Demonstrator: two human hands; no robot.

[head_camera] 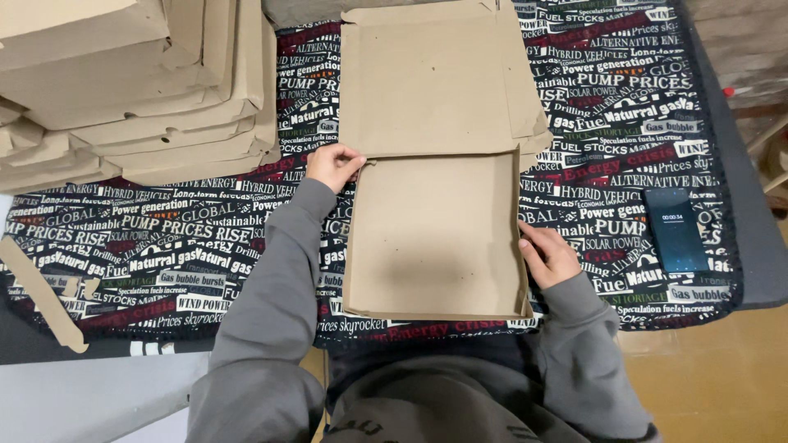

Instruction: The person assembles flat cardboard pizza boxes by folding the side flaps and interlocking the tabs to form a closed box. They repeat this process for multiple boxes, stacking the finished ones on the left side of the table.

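A flat brown cardboard box blank (435,164) lies open on a printed black, white and red cloth (624,123), its lid half toward the far side and its tray half near me. My left hand (332,164) pinches the left edge at the fold between the two halves. My right hand (548,254) presses against the raised right side wall of the near half. Both arms wear grey sleeves.
A stack of folded cardboard boxes (139,82) fills the far left. A dark phone (675,230) with a lit screen lies on the cloth at right. A loose cardboard strip (41,295) lies at the left edge. Wooden floor shows at lower right.
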